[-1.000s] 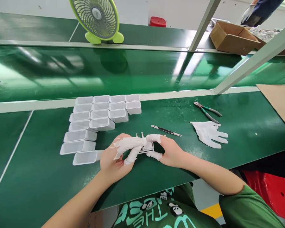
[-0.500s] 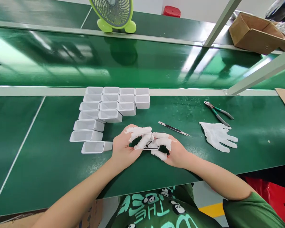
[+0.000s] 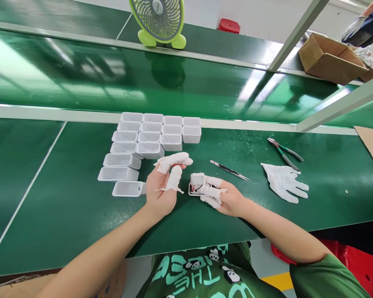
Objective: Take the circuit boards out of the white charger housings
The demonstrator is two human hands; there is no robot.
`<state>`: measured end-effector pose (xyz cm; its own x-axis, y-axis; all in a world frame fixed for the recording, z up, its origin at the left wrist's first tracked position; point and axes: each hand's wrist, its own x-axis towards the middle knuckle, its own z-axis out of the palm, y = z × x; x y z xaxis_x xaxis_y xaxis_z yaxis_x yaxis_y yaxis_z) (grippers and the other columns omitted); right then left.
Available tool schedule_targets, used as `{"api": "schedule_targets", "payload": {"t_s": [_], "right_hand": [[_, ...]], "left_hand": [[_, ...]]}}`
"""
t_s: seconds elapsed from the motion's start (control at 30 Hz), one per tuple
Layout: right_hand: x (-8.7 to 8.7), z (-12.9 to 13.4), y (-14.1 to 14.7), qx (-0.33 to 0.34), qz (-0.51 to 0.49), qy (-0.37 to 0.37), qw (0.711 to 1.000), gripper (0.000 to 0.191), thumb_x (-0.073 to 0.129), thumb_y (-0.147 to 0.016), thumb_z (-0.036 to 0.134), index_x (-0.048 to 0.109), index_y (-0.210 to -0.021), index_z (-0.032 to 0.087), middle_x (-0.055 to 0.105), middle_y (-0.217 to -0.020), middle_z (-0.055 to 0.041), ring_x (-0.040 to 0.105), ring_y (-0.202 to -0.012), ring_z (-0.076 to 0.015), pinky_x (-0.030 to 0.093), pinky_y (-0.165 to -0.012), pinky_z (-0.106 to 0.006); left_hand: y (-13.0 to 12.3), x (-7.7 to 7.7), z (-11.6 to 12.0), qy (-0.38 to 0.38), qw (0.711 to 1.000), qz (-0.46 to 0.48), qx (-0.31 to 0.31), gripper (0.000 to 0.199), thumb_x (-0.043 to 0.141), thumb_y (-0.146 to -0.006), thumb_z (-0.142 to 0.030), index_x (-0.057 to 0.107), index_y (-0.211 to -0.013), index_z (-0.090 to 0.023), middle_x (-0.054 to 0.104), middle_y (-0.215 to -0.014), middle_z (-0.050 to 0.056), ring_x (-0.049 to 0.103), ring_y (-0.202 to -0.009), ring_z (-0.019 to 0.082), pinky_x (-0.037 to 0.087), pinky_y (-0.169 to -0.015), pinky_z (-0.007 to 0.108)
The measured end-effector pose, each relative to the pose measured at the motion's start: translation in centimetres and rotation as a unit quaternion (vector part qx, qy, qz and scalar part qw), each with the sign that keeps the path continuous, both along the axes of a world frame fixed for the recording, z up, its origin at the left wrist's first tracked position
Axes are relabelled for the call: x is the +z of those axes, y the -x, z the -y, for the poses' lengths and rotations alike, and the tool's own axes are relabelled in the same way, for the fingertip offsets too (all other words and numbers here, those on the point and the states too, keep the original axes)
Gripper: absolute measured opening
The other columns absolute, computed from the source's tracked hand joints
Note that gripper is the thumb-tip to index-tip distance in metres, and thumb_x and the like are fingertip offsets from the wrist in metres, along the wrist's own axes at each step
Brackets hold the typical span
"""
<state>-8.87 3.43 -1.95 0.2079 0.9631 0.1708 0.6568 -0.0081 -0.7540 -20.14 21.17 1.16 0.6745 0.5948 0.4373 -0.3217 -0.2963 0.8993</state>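
Observation:
My right hand, its fingertips wrapped in white covers, grips a small white plastic case. Its upper part stands raised, and red and dark wires show inside. Just left of the case, my left hand is apart from it, thumb and wrapped fingers spread with nothing between them. Beyond the right hand lie black tweezers on the green bench. A white tray sits close to my left wrist, which hides its right end.
Several white plastic trays stand in rows at the left. Cutting pliers and a white glove lie at the right. A metal rail runs behind. A green fan and a cardboard box stand on the shelf.
My left hand has let go of the white case and moved slightly left and up. The right hand keeps hold of the case, now in fuller view. The camera view has shifted slightly.

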Motion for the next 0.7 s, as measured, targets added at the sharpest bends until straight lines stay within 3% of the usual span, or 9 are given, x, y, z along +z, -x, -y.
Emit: {"api": "schedule_targets", "payload": {"t_s": [0.13,0.27,0.37,0.5,0.6,0.7], "right_hand": [[-0.4,0.4,0.1,-0.013,-0.025,0.009,1.0,0.029,0.052,-0.1,0.03,0.062,-0.126,0.02,0.067,-0.127,-0.0124,0.065,-0.116,-0.0178,0.057,-0.095,-0.033],[0.0,0.4,-0.5,0.016,-0.005,-0.021,1.0,0.027,0.057,-0.097,0.029,0.064,-0.122,0.02,0.06,-0.139,-0.0138,0.062,-0.124,-0.0208,0.055,-0.099,-0.039],[0.7,0.3,-0.7,0.022,0.028,-0.037,0.999,0.026,0.056,-0.097,0.026,0.064,-0.121,0.019,0.059,-0.14,-0.0163,0.057,-0.13,-0.023,0.054,-0.102,-0.041],[1.7,0.6,-0.4,0.006,0.071,-0.059,0.996,0.033,0.052,-0.097,0.018,0.057,-0.13,0.02,0.061,-0.137,-0.0168,0.056,-0.131,-0.0231,0.053,-0.105,-0.043],[1.8,1.0,-0.1,-0.003,0.095,-0.07,0.993,0.038,0.051,-0.096,0.016,0.053,-0.134,0.023,0.06,-0.138,-0.0155,0.055,-0.132,-0.0233,0.053,-0.105,-0.044],[1.1,1.1,0.2,-0.011,0.108,-0.075,0.991,0.038,0.054,-0.096,0.017,0.056,-0.133,0.023,0.061,-0.138,-0.015,0.058,-0.13,-0.0237,0.054,-0.104,-0.043]], "left_hand": [[-0.2,0.3,-0.1,-0.003,1.0,-0.005,-0.012,0.024,0.052,-0.099,-0.028,0.068,-0.115,-0.021,0.073,-0.1,0.007,0.068,-0.092,0.019,0.055,-0.083,0.033],[-0.4,0.8,-0.2,-0.102,0.992,-0.032,-0.06,0.019,0.057,-0.091,-0.017,0.069,-0.105,-0.021,0.072,-0.098,0.005,0.066,-0.088,0.016,0.054,-0.081,0.03],[-0.7,0.8,-0.2,-0.172,0.983,-0.033,-0.049,0.015,0.061,-0.084,-0.015,0.069,-0.095,-0.02,0.071,-0.09,0.004,0.066,-0.08,0.016,0.055,-0.075,0.028],[-0.7,0.3,-0.3,-0.226,0.974,-0.009,-0.03,0.017,0.056,-0.085,-0.017,0.071,-0.093,-0.021,0.074,-0.082,0.003,0.067,-0.072,0.015,0.055,-0.066,0.027],[-0.7,0.1,-0.3,-0.233,0.971,0.002,-0.053,0.019,0.056,-0.086,-0.018,0.072,-0.095,-0.02,0.076,-0.088,0.004,0.069,-0.081,0.017,0.056,-0.068,0.027],[-0.8,0.1,-0.4,-0.185,0.98,-0.029,-0.074,0.018,0.058,-0.086,-0.02,0.072,-0.096,-0.02,0.074,-0.084,0.004,0.067,-0.074,0.015,0.055,-0.066,0.027]]}}
